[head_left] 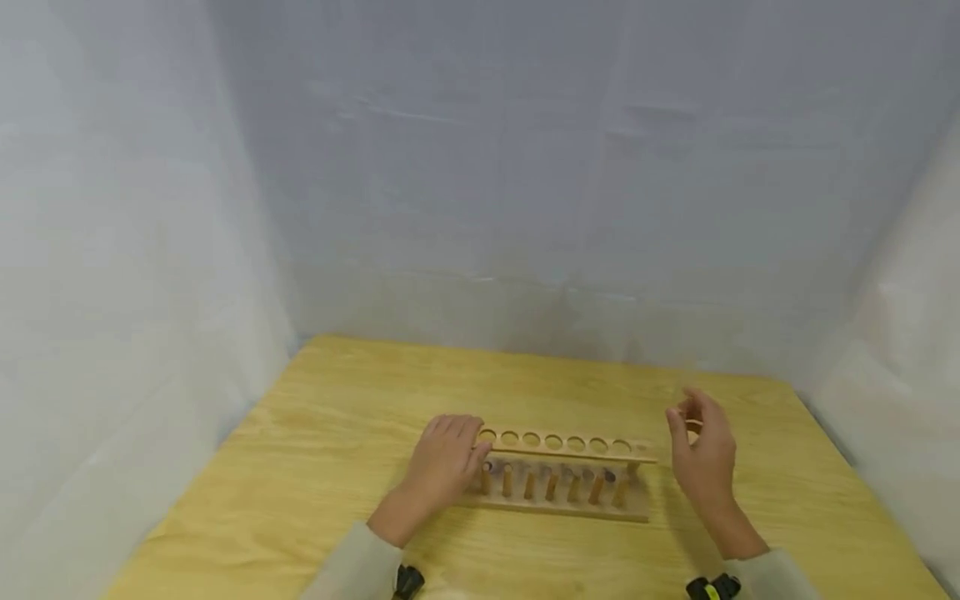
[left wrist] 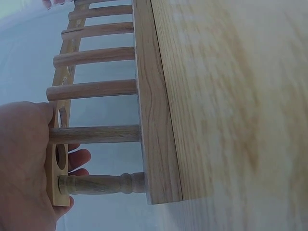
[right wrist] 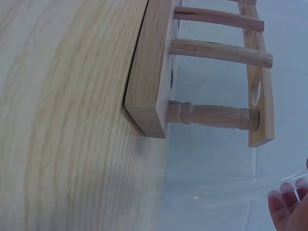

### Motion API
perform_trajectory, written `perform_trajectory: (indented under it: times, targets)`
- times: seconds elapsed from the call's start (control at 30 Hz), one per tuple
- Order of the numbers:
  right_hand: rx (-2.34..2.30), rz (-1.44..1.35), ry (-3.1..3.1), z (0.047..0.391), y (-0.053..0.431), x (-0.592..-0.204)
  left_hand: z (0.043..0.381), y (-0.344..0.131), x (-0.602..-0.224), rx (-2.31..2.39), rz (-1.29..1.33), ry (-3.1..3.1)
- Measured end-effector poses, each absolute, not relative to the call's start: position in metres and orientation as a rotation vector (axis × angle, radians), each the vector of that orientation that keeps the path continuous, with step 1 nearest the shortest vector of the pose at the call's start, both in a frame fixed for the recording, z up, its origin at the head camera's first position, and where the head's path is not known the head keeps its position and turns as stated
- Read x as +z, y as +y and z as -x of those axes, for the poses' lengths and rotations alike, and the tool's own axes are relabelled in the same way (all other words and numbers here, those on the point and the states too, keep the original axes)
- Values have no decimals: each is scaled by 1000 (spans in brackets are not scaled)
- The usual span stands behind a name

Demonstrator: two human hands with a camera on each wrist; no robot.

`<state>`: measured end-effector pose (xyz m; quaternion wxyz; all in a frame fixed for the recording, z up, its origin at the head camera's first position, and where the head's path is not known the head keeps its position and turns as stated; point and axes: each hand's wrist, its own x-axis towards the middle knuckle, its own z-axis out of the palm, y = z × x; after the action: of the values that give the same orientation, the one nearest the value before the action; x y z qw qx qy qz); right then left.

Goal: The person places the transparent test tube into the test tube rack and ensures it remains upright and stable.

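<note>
A wooden test tube rack [head_left: 555,508] stands on the table, with a row of round holes in its top bar [head_left: 645,456] and several upright pegs along the base. My left hand [head_left: 442,458] grips the left end of that top bar, its thumb on the near side and the fingers over the far side, curling under in the left wrist view. Off the rack's right end, my right hand [head_left: 705,454] is raised above the table. It holds a clear test tube [right wrist: 231,193] by one end; the rounded end points toward the rack's side in the right wrist view.
The yellow wood-grain table [head_left: 322,417] reaches back to a pale hanging sheet [head_left: 525,208]. More pale sheeting closes off the left [head_left: 112,292] and right [head_left: 915,350] sides. A turned post [right wrist: 216,116] supports the rack's right end.
</note>
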<state>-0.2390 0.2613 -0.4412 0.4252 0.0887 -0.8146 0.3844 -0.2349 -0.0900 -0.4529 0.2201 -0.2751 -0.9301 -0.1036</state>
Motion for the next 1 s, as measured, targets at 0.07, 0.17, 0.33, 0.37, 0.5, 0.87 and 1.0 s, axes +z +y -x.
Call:
perform_trajectory:
  times: [0.07, 0.17, 0.33, 0.37, 0.5, 0.87, 1.0]
  targets:
    - [974, -212, -2037, 239, 258, -442, 235, -92, -453, -283, 754, -2574]
    - [976, -198, -2023, 239, 256, -442, 236, -94, -454, -292, 767, -2562]
    - [991, -200, -1996, 238, 254, -439, 236, -94, -455, -284, 771, -2547]
    - [996, -201, -1993, 238, 253, -438, 237, -93, -455, -277, 765, -2549]
    - [1007, -202, -1975, 237, 250, -437, 237, -94, -456, -266, 758, -2541]
    - [1042, -249, -1911, 234, 243, -430, 236, -93, -456, -277, 754, -2523]
    - [1032, -258, -1887, 234, 241, -430, 236, -93, -455, -280, 755, -2526]
